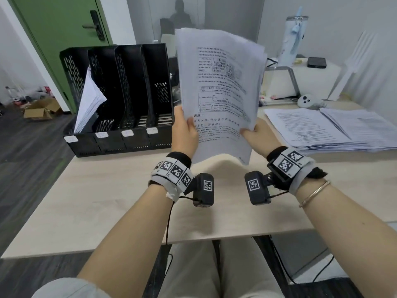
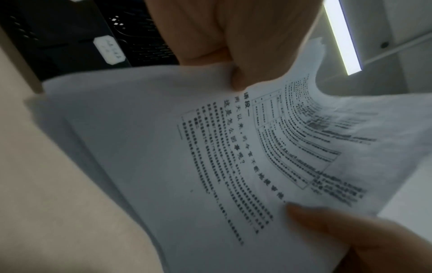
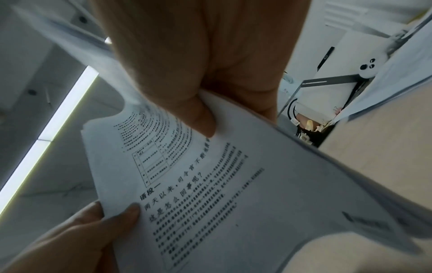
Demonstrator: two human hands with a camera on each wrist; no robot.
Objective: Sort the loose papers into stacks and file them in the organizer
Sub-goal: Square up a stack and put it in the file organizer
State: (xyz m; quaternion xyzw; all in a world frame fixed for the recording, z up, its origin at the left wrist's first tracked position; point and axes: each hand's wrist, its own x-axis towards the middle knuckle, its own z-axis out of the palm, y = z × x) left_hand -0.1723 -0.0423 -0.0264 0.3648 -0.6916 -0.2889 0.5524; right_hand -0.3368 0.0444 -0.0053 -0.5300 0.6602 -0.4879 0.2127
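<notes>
Your left hand (image 1: pixel 185 131) and right hand (image 1: pixel 254 134) pinch the paper stack (image 1: pixel 219 91) upright; above your thumbs the light, floppy sheets fan, so grip low, near the organizer (image 1: pixel 120 97).

Printed sheets (image 2: pixel 233 166) pinched in left grip (image 2: pixel 233 37) (thumb on top), black organizer (image 2: pixel 70 46) behind.

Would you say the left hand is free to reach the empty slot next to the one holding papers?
Probably not yet: the left hand and right hand both grip the raised sheaf. The slot in the organizer itself looks unobstructed.
</notes>
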